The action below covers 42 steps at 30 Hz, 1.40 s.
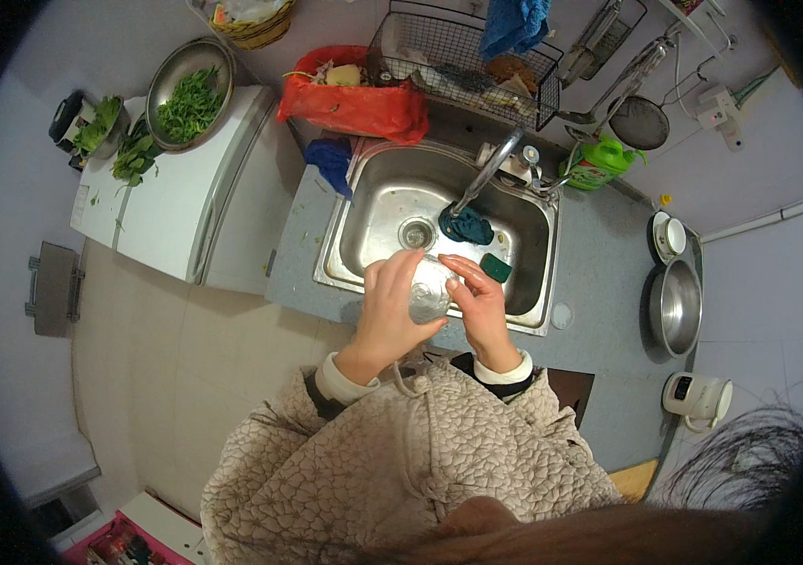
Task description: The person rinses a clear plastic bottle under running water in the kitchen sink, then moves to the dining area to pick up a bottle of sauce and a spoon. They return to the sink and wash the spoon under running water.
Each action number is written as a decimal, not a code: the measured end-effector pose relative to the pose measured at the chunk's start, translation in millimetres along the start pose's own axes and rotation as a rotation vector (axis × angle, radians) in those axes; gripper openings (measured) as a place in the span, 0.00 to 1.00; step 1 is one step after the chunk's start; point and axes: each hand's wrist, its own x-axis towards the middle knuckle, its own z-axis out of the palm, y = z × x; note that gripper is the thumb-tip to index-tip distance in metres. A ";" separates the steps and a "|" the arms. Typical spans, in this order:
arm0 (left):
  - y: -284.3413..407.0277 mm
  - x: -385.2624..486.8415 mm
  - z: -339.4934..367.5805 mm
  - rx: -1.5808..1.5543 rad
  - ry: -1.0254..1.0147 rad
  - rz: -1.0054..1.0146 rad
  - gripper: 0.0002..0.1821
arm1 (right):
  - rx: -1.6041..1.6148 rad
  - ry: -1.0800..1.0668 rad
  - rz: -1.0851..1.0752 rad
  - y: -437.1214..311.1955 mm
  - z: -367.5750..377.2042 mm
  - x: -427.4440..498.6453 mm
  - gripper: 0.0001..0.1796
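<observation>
My left hand [393,314] is wrapped around the side of a clear, round glass vessel [430,291], which is above the near edge of the stainless-steel sink [380,212]. On the vessel's other side, the thumb and fingertips of my right hand [480,304] press against its rim. The fingers look wet. Beyond the hands, a dark green cloth [468,226] lies on the sink floor below the faucet [490,169]. A green scouring sponge [495,268] rests close to my right fingers. The drain [416,233] shows just past the vessel.
Behind the sink stand a red plastic-lined container [359,113] and a black wire basket [444,53]. A green jug [599,164] is at the back right. A steel bowl [678,308] and white kettle [698,397] line the right side. Greens fill a pan [228,106] on a white refrigerator [161,219].
</observation>
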 end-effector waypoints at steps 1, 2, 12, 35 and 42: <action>-1.7 -0.5 0.5 -0.006 0.004 0.001 0.51 | 0.035 0.002 0.025 1.6 -0.5 1.7 0.15; -4.3 -1.0 1.1 -0.015 0.007 -0.006 0.50 | 0.075 0.004 0.044 3.0 -2.1 3.6 0.14; -52.0 -8.5 7.6 -1.304 0.002 -0.579 0.45 | -0.089 0.223 -0.137 -0.7 -41.1 3.2 0.17; -56.3 5.6 18.2 -1.944 -0.293 -0.442 0.53 | -0.386 -0.248 -0.720 -66.3 -5.8 -14.5 0.37; -50.1 12.4 19.5 -2.193 -0.315 -0.534 0.48 | -0.373 -0.288 -0.713 -64.0 -6.3 -12.1 0.38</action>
